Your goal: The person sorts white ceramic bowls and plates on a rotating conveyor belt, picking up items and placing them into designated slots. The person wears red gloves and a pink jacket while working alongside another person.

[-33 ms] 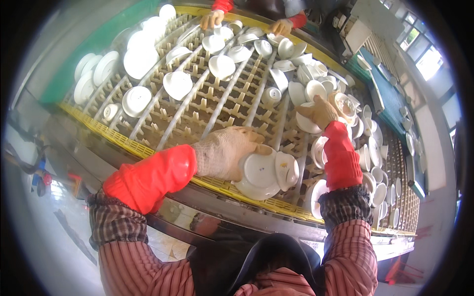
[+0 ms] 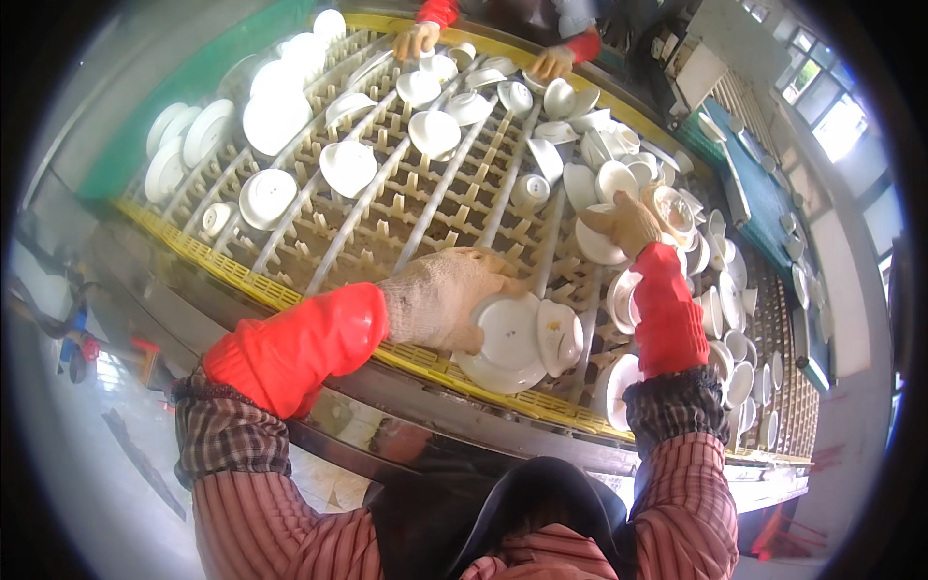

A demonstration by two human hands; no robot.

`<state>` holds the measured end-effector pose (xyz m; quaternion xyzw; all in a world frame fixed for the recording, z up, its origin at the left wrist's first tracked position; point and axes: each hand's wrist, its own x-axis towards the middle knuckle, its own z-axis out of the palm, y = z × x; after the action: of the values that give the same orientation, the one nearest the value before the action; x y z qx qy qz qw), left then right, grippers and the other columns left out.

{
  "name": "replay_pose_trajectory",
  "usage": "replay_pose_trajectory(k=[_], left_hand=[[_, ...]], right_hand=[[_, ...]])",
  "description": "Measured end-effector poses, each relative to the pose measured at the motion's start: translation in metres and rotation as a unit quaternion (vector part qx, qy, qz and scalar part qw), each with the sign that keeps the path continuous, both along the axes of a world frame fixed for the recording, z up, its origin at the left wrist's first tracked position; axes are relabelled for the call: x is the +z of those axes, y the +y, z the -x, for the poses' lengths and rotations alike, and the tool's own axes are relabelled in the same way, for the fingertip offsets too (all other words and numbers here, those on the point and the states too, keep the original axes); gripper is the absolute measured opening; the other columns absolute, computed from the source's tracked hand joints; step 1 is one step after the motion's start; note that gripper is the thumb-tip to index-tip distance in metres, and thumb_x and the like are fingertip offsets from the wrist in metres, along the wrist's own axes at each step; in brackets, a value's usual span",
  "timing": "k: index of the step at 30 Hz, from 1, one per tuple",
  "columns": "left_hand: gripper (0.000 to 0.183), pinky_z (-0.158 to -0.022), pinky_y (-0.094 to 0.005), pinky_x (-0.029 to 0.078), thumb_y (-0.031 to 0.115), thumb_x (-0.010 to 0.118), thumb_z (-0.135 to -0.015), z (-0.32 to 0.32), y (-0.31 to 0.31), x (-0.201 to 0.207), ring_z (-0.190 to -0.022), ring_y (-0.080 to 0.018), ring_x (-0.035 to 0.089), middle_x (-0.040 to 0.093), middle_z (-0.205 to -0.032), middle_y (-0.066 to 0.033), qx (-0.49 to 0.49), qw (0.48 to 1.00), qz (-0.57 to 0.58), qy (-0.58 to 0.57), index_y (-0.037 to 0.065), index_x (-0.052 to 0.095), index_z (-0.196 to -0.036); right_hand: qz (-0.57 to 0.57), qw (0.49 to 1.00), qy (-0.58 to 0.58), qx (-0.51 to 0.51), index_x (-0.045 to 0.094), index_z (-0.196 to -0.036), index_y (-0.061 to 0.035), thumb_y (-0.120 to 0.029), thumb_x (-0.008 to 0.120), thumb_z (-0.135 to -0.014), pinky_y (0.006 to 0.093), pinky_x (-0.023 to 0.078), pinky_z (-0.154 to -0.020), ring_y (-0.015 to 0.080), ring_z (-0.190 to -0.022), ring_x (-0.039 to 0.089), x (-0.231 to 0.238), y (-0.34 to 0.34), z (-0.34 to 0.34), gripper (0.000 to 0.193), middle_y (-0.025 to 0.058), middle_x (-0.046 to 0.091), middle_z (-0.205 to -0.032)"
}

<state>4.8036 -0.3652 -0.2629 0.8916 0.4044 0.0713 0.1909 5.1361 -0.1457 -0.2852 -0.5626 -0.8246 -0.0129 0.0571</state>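
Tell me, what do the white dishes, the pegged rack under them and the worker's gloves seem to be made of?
The white dishes look like glazed ceramic: smooth and glossy. The pegged rack seems moulded plastic, matt cream with a yellow edge. The left hand and right hand wear beige knitted fabric gloves, the weave showing, with shiny red sleeve guards, probably rubber or plastic.

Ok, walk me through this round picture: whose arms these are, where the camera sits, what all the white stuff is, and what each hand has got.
The camera sits on a person's head and looks down, and its wide lens bends the view into a circle. The two arms with red sleeve guards and knit gloves are that person's own. Below them runs a cream peg rack with a yellow edge, carrying white plates, bowls and cups. The left hand rests on a white plate near the rack's front edge, with a cup lying beside it. The right hand reaches further out to a bowl among crowded dishes; whether it has a grip is unclear. At the far side, another person's gloved hands work too.
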Motion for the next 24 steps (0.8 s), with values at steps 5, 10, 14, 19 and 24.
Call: replay_pose_trajectory(k=[5, 10, 14, 19, 24], left_hand=[[0.082, -0.122, -0.0474, 0.045, 0.043, 0.086, -0.074, -0.048, 0.012, -0.005, -0.131, -0.0396, 0.065, 0.074, -0.131, -0.0248, 0.041, 0.999, 0.013, -0.017, 0.002, 0.069, -0.142], [0.073, -0.109, -0.0496, 0.055, 0.048, 0.087, -0.069, -0.042, 0.026, -0.007, -0.108, -0.0435, 0.076, 0.08, -0.109, -0.0229, 0.072, 0.993, 0.072, 0.058, 0.005, 0.077, -0.127], [0.063, -0.097, -0.0497, 0.061, 0.042, 0.089, -0.07, -0.049, 0.026, 0.008, -0.107, -0.0407, 0.078, 0.081, -0.109, -0.0216, 0.106, 0.984, 0.141, 0.005, 0.006, 0.08, -0.121], [0.053, -0.091, -0.0478, 0.062, 0.033, 0.092, -0.071, -0.052, 0.017, 0.026, -0.106, -0.0382, 0.079, 0.08, -0.113, -0.0208, 0.111, 0.982, 0.151, -0.039, 0.006, 0.083, -0.115], [0.062, -0.094, -0.0407, 0.064, 0.042, 0.096, -0.081, -0.013, 0.008, 0.075, -0.106, -0.0308, 0.08, 0.082, -0.118, -0.0166, 0.27, 0.955, 0.024, -0.119, 0.002, 0.08, -0.127]], right_hand=[[-0.127, 0.9, -0.375, 0.183, 0.071, -0.129, 0.0086, -0.053, 0.086, -0.093, 0.045, 0.06, -0.092, 0.0362, -0.103, 0.077, -0.031, -0.001, -0.067, 0.073, 0.0185, 0.078, -0.11], [-0.032, 0.982, 0.168, -0.079, 0.074, -0.134, -0.0056, -0.05, 0.089, -0.087, 0.0426, 0.061, -0.095, 0.037, -0.104, 0.079, 0.007, -0.075, 0.027, 0.066, 0.019, 0.081, -0.114], [0.019, 0.966, 0.254, 0.048, 0.072, -0.14, -0.0006, -0.033, 0.084, -0.095, 0.0382, 0.06, -0.084, 0.0268, -0.09, 0.075, 0.016, -0.103, 0.056, 0.057, 0.0173, 0.077, -0.097], [0.029, 0.855, 0.502, 0.126, 0.071, -0.137, 0.0035, -0.028, 0.061, -0.118, 0.0345, 0.059, -0.09, 0.0195, -0.104, 0.072, 0.032, -0.059, 0.1, 0.038, 0.0127, 0.077, -0.119], [0.08, 0.836, 0.54, 0.053, 0.07, -0.129, -0.0016, -0.025, 0.069, -0.108, 0.034, 0.056, -0.076, 0.0176, -0.087, 0.069, 0.016, -0.058, 0.077, 0.031, 0.0104, 0.071, -0.096]])
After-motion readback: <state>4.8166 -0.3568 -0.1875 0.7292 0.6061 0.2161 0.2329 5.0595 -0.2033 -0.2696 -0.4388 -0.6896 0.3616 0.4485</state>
